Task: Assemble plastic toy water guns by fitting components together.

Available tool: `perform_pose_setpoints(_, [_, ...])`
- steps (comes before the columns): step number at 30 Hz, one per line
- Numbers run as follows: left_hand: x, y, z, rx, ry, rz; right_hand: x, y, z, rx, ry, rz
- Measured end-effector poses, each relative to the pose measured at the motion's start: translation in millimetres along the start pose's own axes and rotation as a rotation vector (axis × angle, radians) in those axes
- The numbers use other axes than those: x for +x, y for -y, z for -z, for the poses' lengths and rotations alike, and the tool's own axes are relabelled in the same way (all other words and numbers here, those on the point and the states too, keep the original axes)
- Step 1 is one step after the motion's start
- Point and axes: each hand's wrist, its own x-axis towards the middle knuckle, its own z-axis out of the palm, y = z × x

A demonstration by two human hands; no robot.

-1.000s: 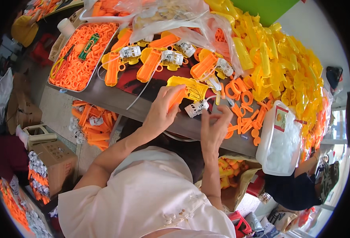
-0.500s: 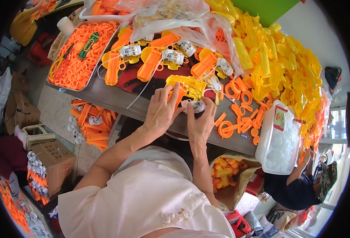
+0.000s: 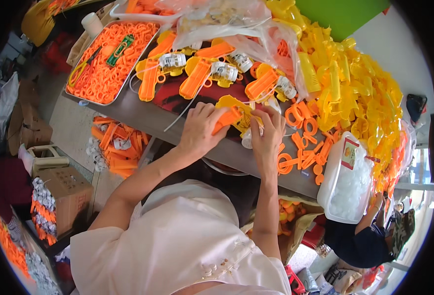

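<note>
My left hand (image 3: 198, 132) is closed round an orange plastic handle piece (image 3: 228, 119), held at the left end of a yellow plastic shell (image 3: 231, 102). Thin dark wires show inside the shell. My right hand (image 3: 267, 140) bends its fingers over the shell's right end. Beside its thumb sits a whitish cylinder part (image 3: 247, 139), partly hidden. What exactly the right fingers grip is hard to make out. Behind the hands lie several toy assemblies with orange handles (image 3: 195, 78), yellow bodies and clear-and-white cylinders (image 3: 224, 71).
At the left a metal tray (image 3: 117, 93) holds orange rings, scissors (image 3: 85, 66) and a green tool (image 3: 120, 50). Yellow shells (image 3: 345, 73) are heaped at the right, near loose orange parts (image 3: 303, 140). A white tub (image 3: 332, 172) holds clear pieces. Another person (image 3: 357, 241) is at far right.
My left hand has tilted the orange piece and drawn it upward at the shell's left end. My right hand has shifted right, off the top of the whitish cylinder. The view has shifted slightly.
</note>
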Motion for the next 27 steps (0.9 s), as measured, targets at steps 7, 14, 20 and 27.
perform_pose_setpoints(7, [-6.0,0.8,-18.8,0.009,-0.088,0.01,-3.1,-6.6,-16.1,0.013,0.121,0.02])
perform_pose_setpoints(14, [-7.6,1.9,-21.7,-0.064,-0.081,-0.005,-1.3,-14.0,-15.5,0.084,0.172,-0.039])
perform_pose_setpoints(20, [-5.7,2.2,-20.8,-0.076,-0.089,-0.011,16.5,-18.9,-15.0,0.126,0.425,-0.044])
perform_pose_setpoints(27, [-7.1,8.2,-17.4,-0.155,-0.067,0.02,-17.5,-6.1,2.0,-0.02,0.237,0.004])
